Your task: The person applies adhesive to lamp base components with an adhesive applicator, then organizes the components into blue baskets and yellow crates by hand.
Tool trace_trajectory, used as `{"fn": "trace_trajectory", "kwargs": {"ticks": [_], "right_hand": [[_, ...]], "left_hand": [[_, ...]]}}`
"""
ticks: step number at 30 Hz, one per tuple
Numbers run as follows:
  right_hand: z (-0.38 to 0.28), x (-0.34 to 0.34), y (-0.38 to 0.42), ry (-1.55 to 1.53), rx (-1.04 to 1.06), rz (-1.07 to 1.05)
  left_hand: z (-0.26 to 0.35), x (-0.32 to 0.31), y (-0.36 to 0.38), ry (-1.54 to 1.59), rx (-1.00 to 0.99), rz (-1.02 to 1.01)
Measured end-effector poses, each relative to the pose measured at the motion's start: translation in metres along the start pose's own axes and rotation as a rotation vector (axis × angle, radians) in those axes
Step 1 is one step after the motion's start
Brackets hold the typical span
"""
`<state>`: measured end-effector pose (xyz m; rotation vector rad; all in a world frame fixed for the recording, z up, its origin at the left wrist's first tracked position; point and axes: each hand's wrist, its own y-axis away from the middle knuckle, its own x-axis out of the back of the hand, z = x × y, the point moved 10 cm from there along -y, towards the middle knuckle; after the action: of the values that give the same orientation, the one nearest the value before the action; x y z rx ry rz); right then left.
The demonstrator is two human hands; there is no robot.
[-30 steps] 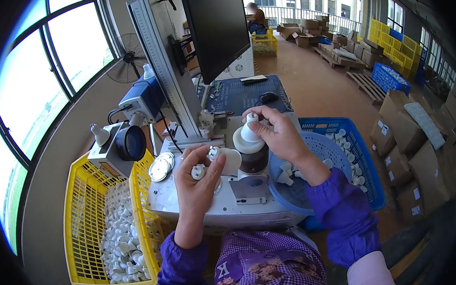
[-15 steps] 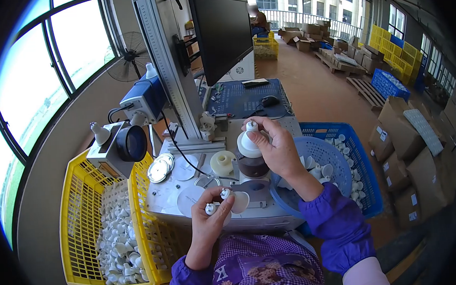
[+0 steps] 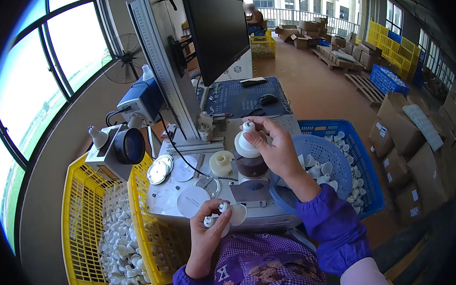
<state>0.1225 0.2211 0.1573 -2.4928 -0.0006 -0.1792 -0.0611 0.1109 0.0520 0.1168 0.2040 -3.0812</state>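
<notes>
My right hand (image 3: 277, 147) is closed around a white lamp housing (image 3: 246, 144), thumb and fingers at its neck. That housing stands neck up on a dark round fixture (image 3: 252, 167) at the machine. Lower down, close to my apron, my left hand (image 3: 208, 234) is closed on two white lamp housings (image 3: 237, 215), their pinned ends poking out between the fingers. Just beyond it, a round pale disc (image 3: 192, 200) lies on the metal worktop (image 3: 164, 201). A cream flanged plastic part (image 3: 221, 162) stands left of the fixture.
A yellow crate (image 3: 71, 249) full of white housings is on the left. At the right, a blue basin (image 3: 278, 197) holding more housings overlaps a blue crate (image 3: 370, 181). The machine's column (image 3: 165, 68), lens head (image 3: 130, 146) and monitor (image 3: 217, 34) rise behind. A person (image 3: 255, 20) sits far back.
My left hand with its two lamp housings has dropped slightly toward my apron. My right hand stays on the housing at the fixture. The whole view has shifted a little.
</notes>
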Motion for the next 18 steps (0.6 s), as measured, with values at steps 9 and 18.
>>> {"fn": "trace_trajectory", "kwargs": {"ticks": [9, 18], "right_hand": [[0.096, 0.1, 0.036, 0.303, -0.317, -0.117], [0.17, 0.091, 0.105, 1.203, -0.232, -0.656]], "left_hand": [[0.006, 0.122, 0.039, -0.082, -0.033, 0.515], [0.001, 0.325, 0.088, -0.872, -0.244, 0.943]]}}
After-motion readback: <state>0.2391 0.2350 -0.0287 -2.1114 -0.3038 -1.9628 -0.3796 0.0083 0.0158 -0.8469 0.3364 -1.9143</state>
